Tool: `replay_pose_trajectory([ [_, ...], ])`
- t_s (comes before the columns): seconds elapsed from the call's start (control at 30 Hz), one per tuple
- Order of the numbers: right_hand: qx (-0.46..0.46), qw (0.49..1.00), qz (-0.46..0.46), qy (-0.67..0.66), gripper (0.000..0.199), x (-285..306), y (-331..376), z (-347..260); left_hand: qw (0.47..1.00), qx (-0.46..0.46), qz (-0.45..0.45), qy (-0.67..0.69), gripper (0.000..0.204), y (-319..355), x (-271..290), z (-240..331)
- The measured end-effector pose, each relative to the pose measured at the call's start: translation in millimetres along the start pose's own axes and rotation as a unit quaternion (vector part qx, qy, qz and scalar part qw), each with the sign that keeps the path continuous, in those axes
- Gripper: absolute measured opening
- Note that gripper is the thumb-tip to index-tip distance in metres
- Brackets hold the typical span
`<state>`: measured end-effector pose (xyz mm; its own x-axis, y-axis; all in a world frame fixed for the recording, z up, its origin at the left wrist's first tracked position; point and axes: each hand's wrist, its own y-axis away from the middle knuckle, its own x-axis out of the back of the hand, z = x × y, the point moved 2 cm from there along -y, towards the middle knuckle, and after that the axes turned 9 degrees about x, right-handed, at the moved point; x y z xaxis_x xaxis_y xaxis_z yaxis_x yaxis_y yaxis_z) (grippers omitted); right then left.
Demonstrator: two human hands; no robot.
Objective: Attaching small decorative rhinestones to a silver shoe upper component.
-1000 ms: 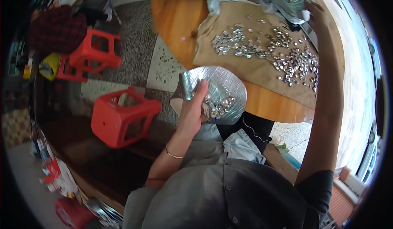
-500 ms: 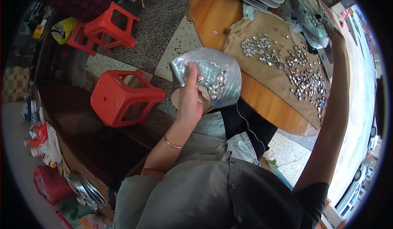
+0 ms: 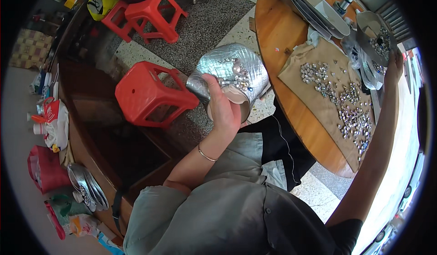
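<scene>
I'm seeing the left hand point(image 3: 221, 109) gripping a silver foil-wrapped bowl point(image 3: 230, 75), fingers curled over its near rim, holding it up over the floor just off the round wooden table point(image 3: 277, 41). The bowl is tilting toward me and carrying small shiny pieces point(image 3: 240, 75) inside. The right hand point(image 3: 394, 63) is reaching far out to the table's far edge, touching a metal dish point(image 3: 375, 36) that is also holding shiny bits; I can't tell whether its fingers are spread or pinching. A tan cloth point(image 3: 325, 107) is lying on the table with a scatter of silver pieces point(image 3: 348, 107) across it. A stack of grey trays point(image 3: 314, 11) is sitting at the table's top. A red stool point(image 3: 148, 93) is standing just left of the bowl, two more stools point(image 3: 145, 13) further off.
</scene>
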<state>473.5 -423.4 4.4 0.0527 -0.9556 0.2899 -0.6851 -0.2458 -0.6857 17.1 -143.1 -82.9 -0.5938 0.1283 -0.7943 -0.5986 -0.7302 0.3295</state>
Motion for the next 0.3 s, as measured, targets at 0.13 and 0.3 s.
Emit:
replay_pose_trajectory([
  [0.13,0.082,0.996,0.009,0.047,0.035,-8,-15,-25,1.000,0.000,0.016,-0.002,0.058,4,-6,2],
  [0.3,0.099,0.992,-0.004,0.078,0.036,-3,-26,-78,1.000,0.012,0.000,0.000,0.056,8,-11,0],
])
